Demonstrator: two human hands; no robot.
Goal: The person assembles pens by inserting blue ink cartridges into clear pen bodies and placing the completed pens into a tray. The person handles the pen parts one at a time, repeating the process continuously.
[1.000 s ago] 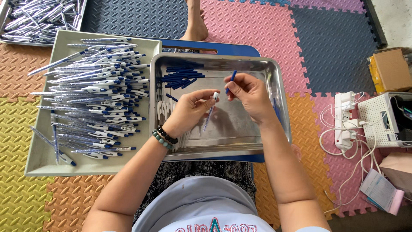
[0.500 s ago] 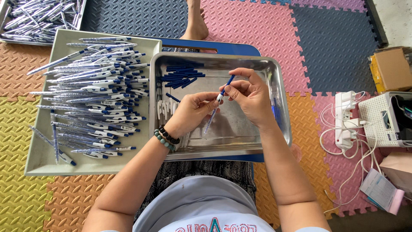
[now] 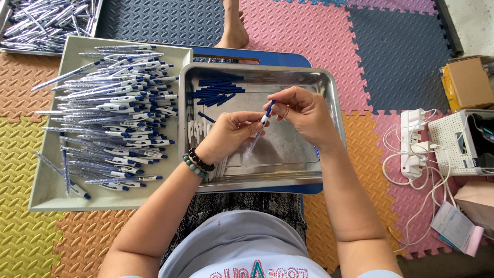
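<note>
Since a moment ago the blue plunger has slid deeper into the clear pen barrel (image 3: 256,139), which the left hand (image 3: 231,133) pinches over the steel tray (image 3: 329,170). One right hand (image 3: 303,110) grips the plunger (image 3: 268,109). Beyond lie roughly a dozen loose blue plungers (image 3: 216,91); finished pens (image 3: 113,118), too many to count, fill one grey tray (image 3: 49,198).

Setting: home-based piecework spot on the floor. Evidence: interlocking foam floor mats (image 3: 154,20) in mixed colours; person's bare foot (image 3: 234,31); trays of assembled pens (image 3: 118,118); power strip (image 3: 414,144) with loose white cables; cardboard box (image 3: 468,82).
</note>
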